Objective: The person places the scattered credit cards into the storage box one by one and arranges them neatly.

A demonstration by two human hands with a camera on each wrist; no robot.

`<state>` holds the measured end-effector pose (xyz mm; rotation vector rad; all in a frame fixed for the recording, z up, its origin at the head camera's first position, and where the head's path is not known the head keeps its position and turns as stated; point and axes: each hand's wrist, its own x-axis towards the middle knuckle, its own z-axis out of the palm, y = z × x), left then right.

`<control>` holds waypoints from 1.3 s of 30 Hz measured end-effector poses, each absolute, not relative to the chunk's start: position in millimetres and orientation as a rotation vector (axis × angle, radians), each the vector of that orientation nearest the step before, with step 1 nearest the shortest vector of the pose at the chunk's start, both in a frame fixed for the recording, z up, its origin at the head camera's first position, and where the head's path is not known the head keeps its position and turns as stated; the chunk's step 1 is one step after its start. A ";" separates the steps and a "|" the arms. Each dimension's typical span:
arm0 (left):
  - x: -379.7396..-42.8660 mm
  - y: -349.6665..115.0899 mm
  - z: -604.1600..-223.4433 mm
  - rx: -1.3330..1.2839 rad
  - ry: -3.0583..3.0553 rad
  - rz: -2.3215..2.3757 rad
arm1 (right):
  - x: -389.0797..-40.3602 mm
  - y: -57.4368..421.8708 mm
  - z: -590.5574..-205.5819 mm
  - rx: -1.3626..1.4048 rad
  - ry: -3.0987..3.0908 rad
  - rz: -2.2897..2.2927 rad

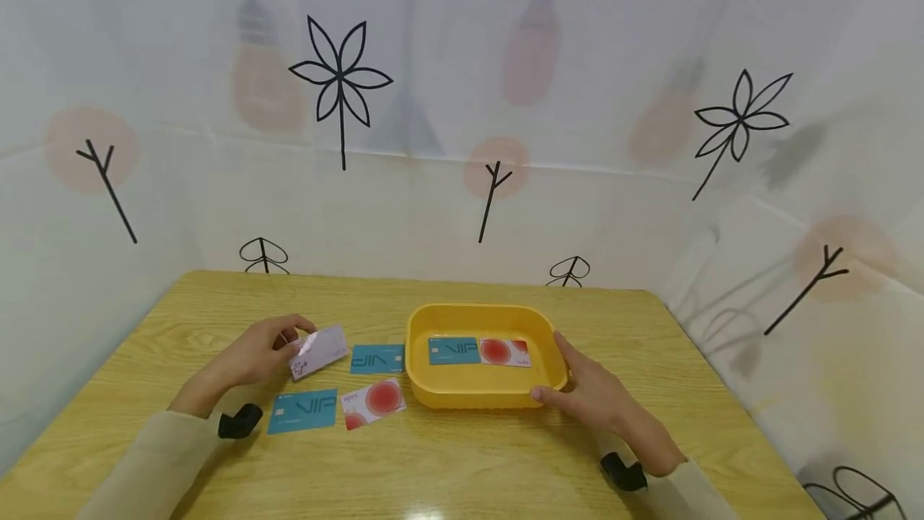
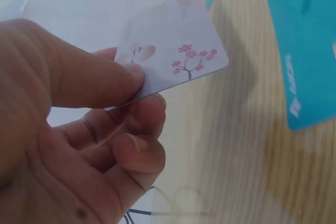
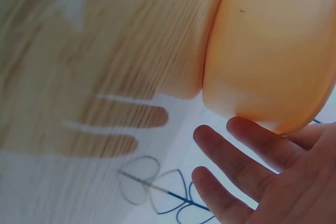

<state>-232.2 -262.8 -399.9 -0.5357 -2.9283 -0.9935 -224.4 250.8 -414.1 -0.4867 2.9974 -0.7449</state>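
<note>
Between thumb and fingers, my left hand (image 1: pixel 261 353) pinches a pale card (image 1: pixel 320 351) by its near edge, tilted above the table. Pink blossom branches show on this card (image 2: pixel 176 35) in the left wrist view. Nearby lie two teal VIP cards, one in front (image 1: pixel 303 412) and one against the tray (image 1: pixel 378 359), and a white card with red circles (image 1: pixel 374 404). My right hand (image 1: pixel 595 392) rests its fairly straight fingers against the right end of a yellow plastic tray (image 1: pixel 476 400). Inside the tray lie a teal VIP card (image 1: pixel 453 351) and a red-circle card (image 1: pixel 504 352), side by side.
All this stands on a wood-grain table (image 1: pixel 462 472). A white cloth (image 1: pixel 426 215) printed with flowers and twigs hangs behind and along both sides. Black wrist pieces sit at the left cuff (image 1: pixel 241 422) and the right cuff (image 1: pixel 624 473).
</note>
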 end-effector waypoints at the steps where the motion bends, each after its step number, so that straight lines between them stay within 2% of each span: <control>1: -232.4 -262.8 -399.0 -0.539 -2.922 -0.999 | -224.6 250.1 -414.6 -0.485 2.992 -0.756; 11: -240.5 -250.0 -391.4 -0.655 -2.828 -0.993 | -226.0 246.9 -419.0 -0.472 2.993 -0.755; 26: -261.9 -189.3 -366.7 -0.926 -2.751 -1.089 | -225.8 244.4 -413.5 -0.430 2.993 -0.736; 39: -272.0 -142.9 -361.9 -1.117 -2.713 -1.092 | -228.6 243.3 -409.6 -0.414 2.982 -0.736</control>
